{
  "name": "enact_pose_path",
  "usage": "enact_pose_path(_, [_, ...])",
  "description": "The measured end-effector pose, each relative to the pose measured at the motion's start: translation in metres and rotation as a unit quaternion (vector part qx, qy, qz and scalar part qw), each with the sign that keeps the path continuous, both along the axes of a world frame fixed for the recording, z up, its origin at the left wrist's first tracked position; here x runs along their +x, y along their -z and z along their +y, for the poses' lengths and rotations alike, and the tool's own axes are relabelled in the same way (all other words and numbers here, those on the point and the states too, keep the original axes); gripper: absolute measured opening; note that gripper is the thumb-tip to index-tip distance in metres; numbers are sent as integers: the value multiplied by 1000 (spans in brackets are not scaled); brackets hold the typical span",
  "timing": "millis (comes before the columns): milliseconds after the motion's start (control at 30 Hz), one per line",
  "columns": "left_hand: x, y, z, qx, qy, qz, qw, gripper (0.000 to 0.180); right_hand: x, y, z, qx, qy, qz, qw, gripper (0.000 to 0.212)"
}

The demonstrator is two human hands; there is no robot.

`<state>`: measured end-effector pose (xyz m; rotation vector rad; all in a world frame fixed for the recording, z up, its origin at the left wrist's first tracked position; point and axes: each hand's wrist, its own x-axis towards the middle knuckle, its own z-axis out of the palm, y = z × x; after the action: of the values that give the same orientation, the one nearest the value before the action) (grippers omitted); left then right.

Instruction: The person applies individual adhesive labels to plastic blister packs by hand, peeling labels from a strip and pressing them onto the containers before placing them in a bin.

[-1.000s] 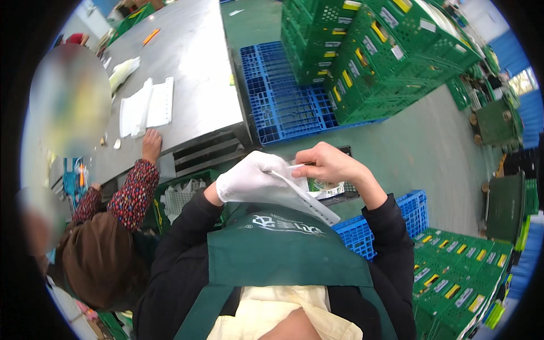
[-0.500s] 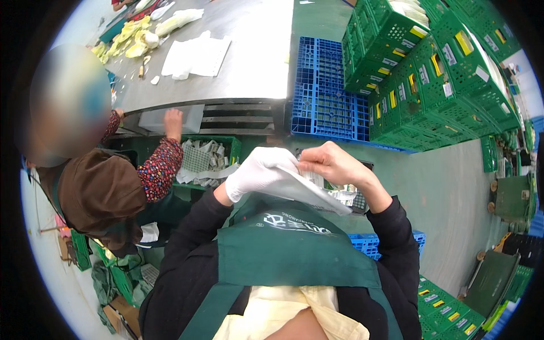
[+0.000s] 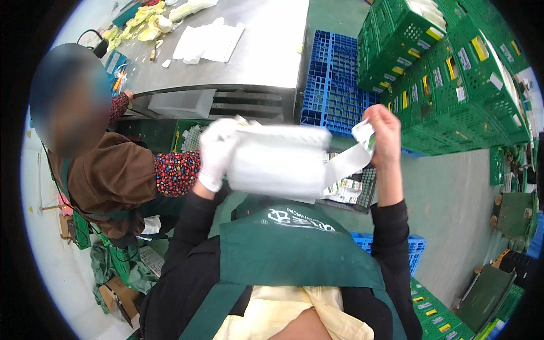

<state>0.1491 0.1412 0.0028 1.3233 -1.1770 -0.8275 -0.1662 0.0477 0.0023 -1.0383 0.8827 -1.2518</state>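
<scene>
My left hand [image 3: 217, 154], in a white glove, is closed on the left edge of a white sheet [image 3: 277, 167], smeared by motion and held in front of my green apron. A narrow white strip [image 3: 347, 165] runs from the sheet's right side up to my bare right hand [image 3: 386, 136]. Its fingers pinch the strip's upper end, where a patch of green print shows. Whether the strip is still joined to the sheet I cannot tell. Behind and below lies a dark crate [image 3: 368, 195] holding several white-and-green packets [image 3: 345, 190], partly hidden by the sheet.
A steel table [image 3: 260, 56] stands ahead, with white papers [image 3: 209, 42] and vegetable leaves [image 3: 136, 25] on it. To my left a co-worker in a brown vest [image 3: 113, 175] stands close. Blue pallets [image 3: 334, 79] and stacked green crates [image 3: 447, 85] are at the right.
My right hand has moved up and right, away from the left, drawing the strip out. The sheet has turned flatter toward view. The co-worker's arm has come nearer my left hand.
</scene>
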Motion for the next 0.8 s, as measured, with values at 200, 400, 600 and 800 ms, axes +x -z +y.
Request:
enact_pose_path(200, [147,29,-32,-34,-336,-179,924,15,-139,0,-9,-62,340,180,921,12])
enact_pose_path(400, [225,56,-15,24,-421,-395,816,21,-269,-61,59,-130,532,229,805,21])
enact_pose_path(600, [288,92,-9,28,-457,-380,803,22,-261,-41,92,-69,507,250,822,19])
enact_pose_path(800, [286,74,-41,-36,-395,-474,786,22,-248,-3,97,-23,477,215,852,20])
